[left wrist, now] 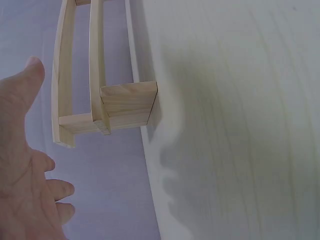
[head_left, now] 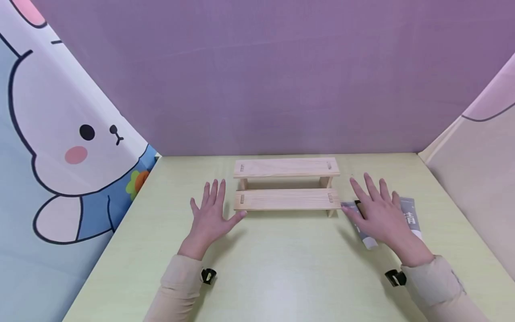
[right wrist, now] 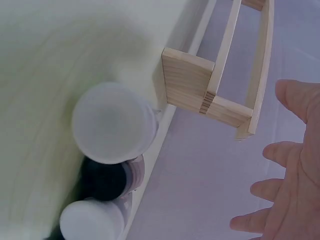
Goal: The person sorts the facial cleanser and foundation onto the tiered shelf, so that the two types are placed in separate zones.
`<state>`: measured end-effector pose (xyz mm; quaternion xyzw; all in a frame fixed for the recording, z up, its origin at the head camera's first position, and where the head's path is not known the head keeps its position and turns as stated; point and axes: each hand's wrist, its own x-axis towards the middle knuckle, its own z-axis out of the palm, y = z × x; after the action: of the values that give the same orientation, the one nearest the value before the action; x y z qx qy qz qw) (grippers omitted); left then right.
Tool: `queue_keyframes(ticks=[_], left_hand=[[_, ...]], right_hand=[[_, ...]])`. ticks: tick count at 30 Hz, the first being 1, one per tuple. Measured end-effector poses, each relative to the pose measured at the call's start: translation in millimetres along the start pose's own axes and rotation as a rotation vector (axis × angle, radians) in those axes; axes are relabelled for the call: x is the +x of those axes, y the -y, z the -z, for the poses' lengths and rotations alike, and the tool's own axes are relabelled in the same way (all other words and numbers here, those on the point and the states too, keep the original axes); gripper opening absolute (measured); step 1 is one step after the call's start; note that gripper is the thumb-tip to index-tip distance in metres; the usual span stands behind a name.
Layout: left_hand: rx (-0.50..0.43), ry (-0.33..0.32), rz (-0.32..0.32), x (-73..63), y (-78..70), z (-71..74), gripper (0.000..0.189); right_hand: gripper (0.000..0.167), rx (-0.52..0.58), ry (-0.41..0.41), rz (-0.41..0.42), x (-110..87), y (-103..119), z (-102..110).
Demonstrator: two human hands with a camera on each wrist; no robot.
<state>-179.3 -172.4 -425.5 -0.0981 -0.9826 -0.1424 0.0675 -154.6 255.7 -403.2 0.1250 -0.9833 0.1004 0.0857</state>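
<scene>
A two-tier step rack of pale wood [head_left: 287, 199] stands near the back of the table. My left hand [head_left: 209, 221] is held over the table at its left, fingers spread, holding nothing. On the other side my right hand [head_left: 380, 219] hovers with spread fingers over a small group of tubes. One grey-blue tube [head_left: 409, 211] with white lettering shows beside that hand, which partly hides the group. The right wrist view shows a large white cap [right wrist: 112, 122], a black cap [right wrist: 107, 179] and another white cap [right wrist: 90, 222] in a row.
The pale table [head_left: 277, 268] meets a purple backdrop [head_left: 281, 80] behind the rack. A cloth with a cartoon rabbit [head_left: 60, 116] hangs at the left, and a pale cloth [head_left: 479, 170] borders the right side. Black straps [head_left: 208, 276] sit at both wrists.
</scene>
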Motion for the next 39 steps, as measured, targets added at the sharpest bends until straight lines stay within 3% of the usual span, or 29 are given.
queue_keyframes(ticks=[15, 25, 34, 39], left_hand=[[-0.063, 0.052, -0.007, 4.4, 2.8, -5.3, 0.102], [-0.164, 0.104, -0.003, 14.5, -0.1, -12.9, 0.096], [-0.234, 0.146, 0.001, 23.0, -5.2, -15.4, 0.076], [-0.263, 0.149, -0.023, 28.6, -6.2, -20.3, 0.066]], right_hand=[[0.069, -0.023, 0.019, 0.019, -21.6, -0.5, -8.4], [0.05, -0.012, 0.03, 0.037, -27.5, -1.3, -14.1], [0.049, 0.038, 0.075, 0.01, -26.7, -5.2, -21.0], [0.038, 0.066, 0.114, -0.026, -24.3, -3.0, -23.6]])
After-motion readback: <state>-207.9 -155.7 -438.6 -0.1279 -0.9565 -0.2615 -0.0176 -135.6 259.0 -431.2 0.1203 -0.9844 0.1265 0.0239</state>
